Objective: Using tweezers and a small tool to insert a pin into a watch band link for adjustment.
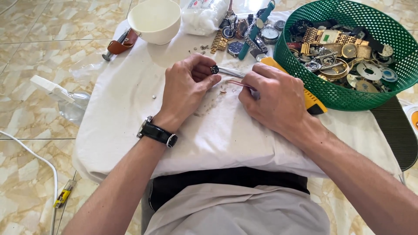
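Head view shows both hands working over a white cloth point(130, 113) spread across a raised pad at the person's lap. Left hand point(185, 87) is curled nearly closed; thumb and forefinger pinch a small dark round watch part point(214, 69) at its edges, apparently to keep it steady and turned toward the tool. Right hand point(272, 98) is closed in a pen-like grip on thin pink-handled tweezers point(239, 83), whose tips lie low over the cloth just below the part, close to the left fingertips. A slim metal piece point(230, 72) runs from the part toward the right hand; what it is cannot be told.

Under the right hand lies a yellow utility knife point(311, 102), partly covered. Beyond the right hand stands a green mesh basket point(287, 56) filled with watch cases, dials and gold-coloured bracelets. Beyond both hands lies a loose heap of wristwatches point(250, 32), one with a teal strap. Beyond the left hand sits a cream bowl point(154, 19), and beside it a clear plastic bag of white cotton point(202, 17) bearing a small red-and-white label, unreadable here. Far left of the left hand lie a brown leather-sheathed tool point(121, 44) and a clear spray bottle point(65, 102) on the tiled floor. Small loose parts and specks dot the cloth between the hands.
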